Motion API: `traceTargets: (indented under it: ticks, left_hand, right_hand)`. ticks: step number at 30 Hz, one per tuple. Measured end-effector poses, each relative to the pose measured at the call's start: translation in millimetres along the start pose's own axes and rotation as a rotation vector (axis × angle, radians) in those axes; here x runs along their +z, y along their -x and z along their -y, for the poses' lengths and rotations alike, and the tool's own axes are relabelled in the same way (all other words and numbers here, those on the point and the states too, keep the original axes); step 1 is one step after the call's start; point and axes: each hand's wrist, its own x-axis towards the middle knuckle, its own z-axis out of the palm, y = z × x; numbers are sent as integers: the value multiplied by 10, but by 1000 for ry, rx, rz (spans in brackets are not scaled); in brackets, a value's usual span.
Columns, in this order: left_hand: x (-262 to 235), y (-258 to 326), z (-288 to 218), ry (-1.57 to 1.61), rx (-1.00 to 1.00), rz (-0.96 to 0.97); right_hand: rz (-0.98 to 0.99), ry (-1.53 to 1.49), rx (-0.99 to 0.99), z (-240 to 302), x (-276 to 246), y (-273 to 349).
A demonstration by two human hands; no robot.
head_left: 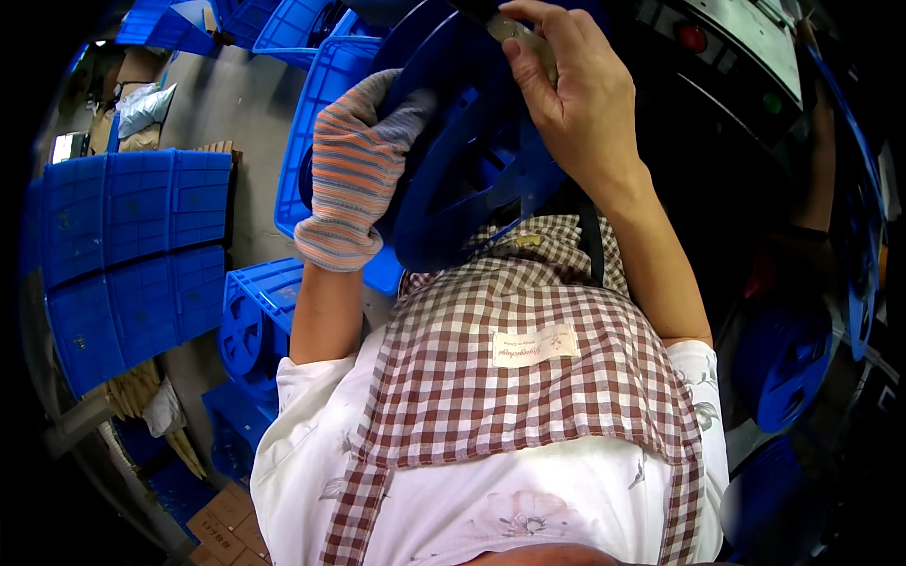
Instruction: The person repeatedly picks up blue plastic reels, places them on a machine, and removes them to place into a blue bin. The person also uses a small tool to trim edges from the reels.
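Head view. The reel (524, 174) sits before the checked apron (538, 406), near rim beside the cloth; left, a blue crate (316, 94), then grey floor (212, 99). Gloved left hand (363, 156) grips the flange; bare right hand (590, 108) pinches a pale object (521, 42). Reel: blue, broad cut-outs.

A grey floor (208, 104) runs down the left side, lit fairly evenly; large blue crates (132, 217) stand there in a block, their ribbed faces catching the light; more blue bins (165, 26) crowd the upper edge; beyond the block, at upper left, a pale plastic bag (143, 108) lies among brown cardboard; brown cartons (226, 528) sit at the lower left; at upper right, a machine housing (755, 38) shows a pale top, with a red button (692, 38) and a green one (772, 103) on its dark front; most of the right side sinks into deep shadow.
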Motion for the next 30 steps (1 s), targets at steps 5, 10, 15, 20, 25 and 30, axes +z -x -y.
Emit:
traceTargets:
  ticks: [5,10,15,20,25,30]
  left_hand:
    - [86,20,-39,-126,104,40]
    - [109,22,7,-58,78,32]
    - [130,39,27,90,46,23]
    - [142,18,30,26,71,21]
    - [160,1,36,27,120,37]
    - [144,10,93,-52,132,21]
  right_hand:
    - [46,10,80,75,-7,4]
    - [-1,4,16,49,40,28]
    - [-53,-43,26,15,95,52]
    - [-99,-20,-37,-129,185,120]
    - [-53,-34,-11,-63,165,122]
    - [-65,-55,16,-14,85,78]
